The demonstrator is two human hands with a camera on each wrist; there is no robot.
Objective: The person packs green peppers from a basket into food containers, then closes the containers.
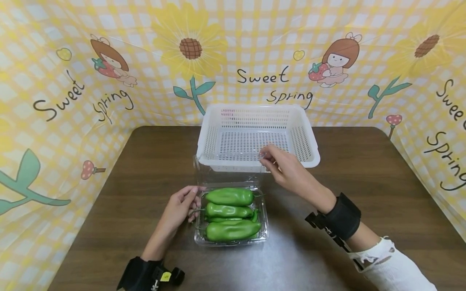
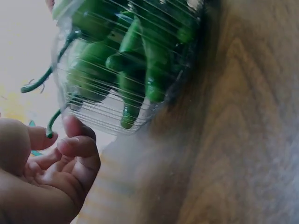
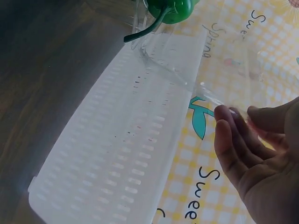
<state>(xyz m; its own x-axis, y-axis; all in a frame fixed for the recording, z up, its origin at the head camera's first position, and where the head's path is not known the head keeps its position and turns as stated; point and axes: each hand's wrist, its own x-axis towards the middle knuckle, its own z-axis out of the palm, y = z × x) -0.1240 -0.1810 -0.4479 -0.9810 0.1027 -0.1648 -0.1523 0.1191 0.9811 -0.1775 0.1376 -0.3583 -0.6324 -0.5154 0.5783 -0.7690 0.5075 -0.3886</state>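
Holding a clear plastic box (image 1: 231, 238) of green peppers (image 1: 230, 197) steady at the lower middle of the head view, the left hand (image 1: 181, 208) rests curled fingers against the box's left edge. Above it, right of centre, the right hand (image 1: 284, 163) pinches the top edge of the clear lid (image 1: 227, 171), which stands swung up on its back hinge, just in front of the white basket (image 1: 309, 139). The box sits on the brown table (image 1: 138, 169), close before the basket. To do this well, the lid probably wants a slow pull back, while the left hand presses down so the light box does not lift or slide.

In the left wrist view, the box fills the upper left, peppers and thin stems (image 2: 35, 84) showing through the ribbed wall. The left fingers (image 2: 77, 144) at the lower left are bent, tips touching the box's lower rim; whether the thumb grips cannot be told. A firmer hold on the rim would likely keep the box from tipping.

In the right wrist view, the right fingers (image 3: 233, 144) at the lower right close narrowly with the thumb on the thin lid edge (image 3: 219, 100). One pepper (image 3: 170, 9) peeks in at the top, the basket's slotted side running across the lower left. The thin plastic may buckle, so a gentle, even pull seems best.
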